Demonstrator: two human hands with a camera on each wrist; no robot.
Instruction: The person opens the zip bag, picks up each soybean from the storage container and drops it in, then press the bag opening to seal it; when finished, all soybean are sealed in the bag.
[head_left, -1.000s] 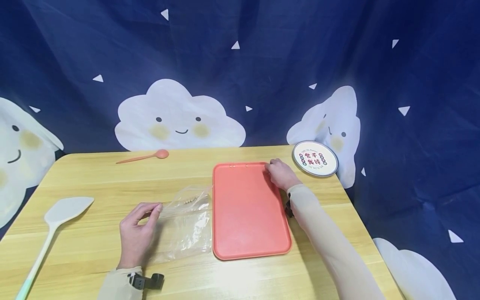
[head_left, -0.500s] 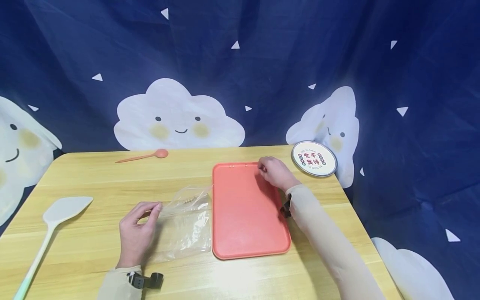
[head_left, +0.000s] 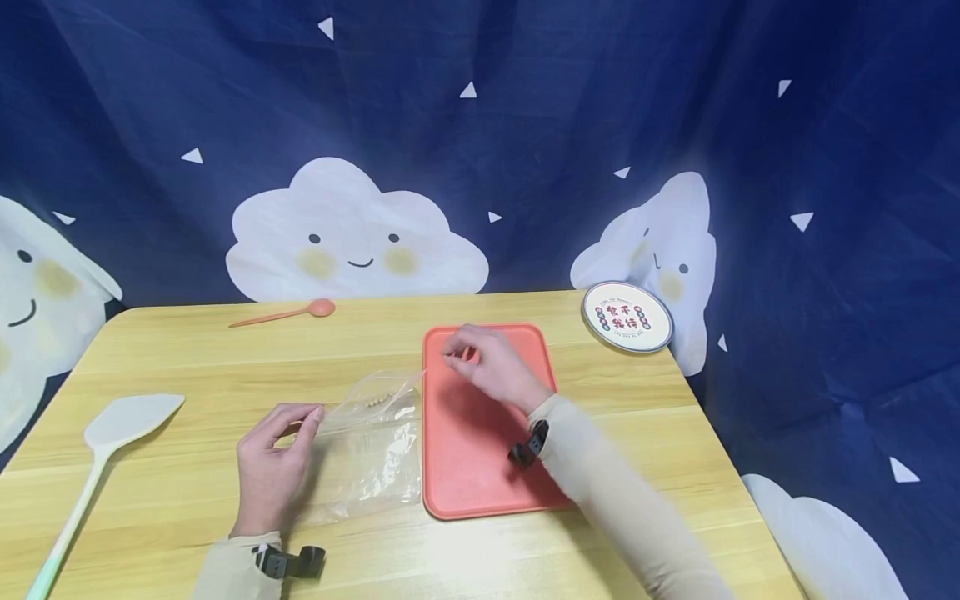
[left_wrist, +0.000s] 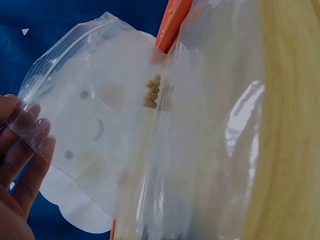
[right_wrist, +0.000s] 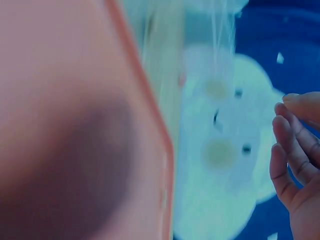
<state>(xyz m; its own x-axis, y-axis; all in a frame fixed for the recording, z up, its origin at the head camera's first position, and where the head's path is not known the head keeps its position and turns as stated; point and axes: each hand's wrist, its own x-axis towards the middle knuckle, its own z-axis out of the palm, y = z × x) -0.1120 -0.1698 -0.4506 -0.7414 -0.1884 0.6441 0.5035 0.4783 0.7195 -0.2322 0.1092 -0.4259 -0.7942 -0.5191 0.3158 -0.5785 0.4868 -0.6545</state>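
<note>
My left hand pinches the opening edge of a clear zip bag lying on the table, thumb against fingers. In the left wrist view the mouth of the bag stands raised, and several small round tan beans show through the plastic. My right hand is over the far left part of a red tray, with thumb and forefinger tips together. I cannot tell whether a tiny thing is between them. A few similar beans sit along the tray's far edge in the left wrist view.
An orange spoon lies at the back of the wooden table. To the left is a white spatula with a pale green handle end. A printed round plate is at the back right corner. Behind hangs a blue cloud-patterned curtain.
My right hand has come from the tray's far right corner leftward across it, fingertips now near the far left corner. The left hand and the bag have stayed in place.
</note>
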